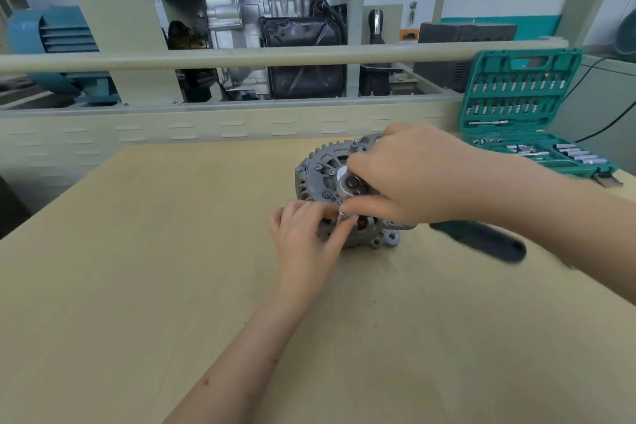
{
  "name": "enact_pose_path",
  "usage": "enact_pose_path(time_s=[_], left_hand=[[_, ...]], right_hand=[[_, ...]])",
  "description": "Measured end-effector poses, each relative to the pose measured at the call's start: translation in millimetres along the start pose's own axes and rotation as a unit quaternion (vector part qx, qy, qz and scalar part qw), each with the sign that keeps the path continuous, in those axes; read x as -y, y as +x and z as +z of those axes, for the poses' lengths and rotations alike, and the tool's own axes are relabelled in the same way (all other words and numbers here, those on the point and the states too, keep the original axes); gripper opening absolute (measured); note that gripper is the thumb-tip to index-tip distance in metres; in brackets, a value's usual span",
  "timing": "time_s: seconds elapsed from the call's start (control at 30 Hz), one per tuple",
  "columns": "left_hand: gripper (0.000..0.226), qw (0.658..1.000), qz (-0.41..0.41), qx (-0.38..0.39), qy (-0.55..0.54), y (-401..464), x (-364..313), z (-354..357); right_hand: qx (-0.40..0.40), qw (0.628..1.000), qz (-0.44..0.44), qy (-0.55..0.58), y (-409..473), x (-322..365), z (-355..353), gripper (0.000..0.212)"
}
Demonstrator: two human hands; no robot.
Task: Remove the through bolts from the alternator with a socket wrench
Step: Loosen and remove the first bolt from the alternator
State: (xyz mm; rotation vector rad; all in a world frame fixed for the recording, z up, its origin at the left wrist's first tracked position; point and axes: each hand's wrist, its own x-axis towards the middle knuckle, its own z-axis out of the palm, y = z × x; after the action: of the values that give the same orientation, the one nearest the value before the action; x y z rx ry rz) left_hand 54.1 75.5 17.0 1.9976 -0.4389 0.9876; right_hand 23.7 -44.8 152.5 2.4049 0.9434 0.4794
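Note:
The grey alternator (318, 170) lies on the wooden table with its finned face turned up. My right hand (409, 170) reaches over it from the right, thumb and forefinger pinching a small silver cylindrical piece (342, 213) at the near rim; whether this is a bolt head or a socket is unclear. My left hand (306, 234) curls its fingers against the alternator's near edge, one fingertip touching just under the silver piece. The dark-handled socket wrench (481, 241) shows blurred on the table to the right. Its head end is hidden beneath my right wrist.
An open green socket set case (523, 103) stands at the table's back right, with sockets in its tray. A beige rail (241, 57) and a cutaway engine display (275, 34) lie behind the table. Bare tabletop (155, 268) spreads to the left and front.

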Motion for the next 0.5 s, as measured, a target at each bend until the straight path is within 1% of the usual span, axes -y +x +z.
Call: enact_pose_path(time_s=[0.1, 0.2, 0.27, 0.37, 0.5], left_hand=[[0.016, 1.000, -0.002, 0.012, -0.005, -1, 2, -1], [0.016, 0.999, 0.025, 0.031, 0.012, -2, 2, -1], [0.014, 0.999, 0.022, 0.027, 0.013, -2, 1, -1], [0.015, 1.000, 0.008, 0.015, 0.009, 0, 0, -1], [0.018, 1.000, 0.016, -0.002, 0.004, 0, -3, 0]], right_hand=[[-0.010, 0.999, -0.007, 0.042, 0, -6, 4, 0.036], [0.003, 0.997, -0.019, 0.072, -2, -13, 4, 0.029], [0.006, 0.998, -0.028, 0.060, -3, -12, 3, 0.033], [0.004, 1.000, -0.015, 0.021, -3, -9, 2, 0.047], [0.013, 1.000, 0.010, 0.001, -2, -1, -1, 0.052]])
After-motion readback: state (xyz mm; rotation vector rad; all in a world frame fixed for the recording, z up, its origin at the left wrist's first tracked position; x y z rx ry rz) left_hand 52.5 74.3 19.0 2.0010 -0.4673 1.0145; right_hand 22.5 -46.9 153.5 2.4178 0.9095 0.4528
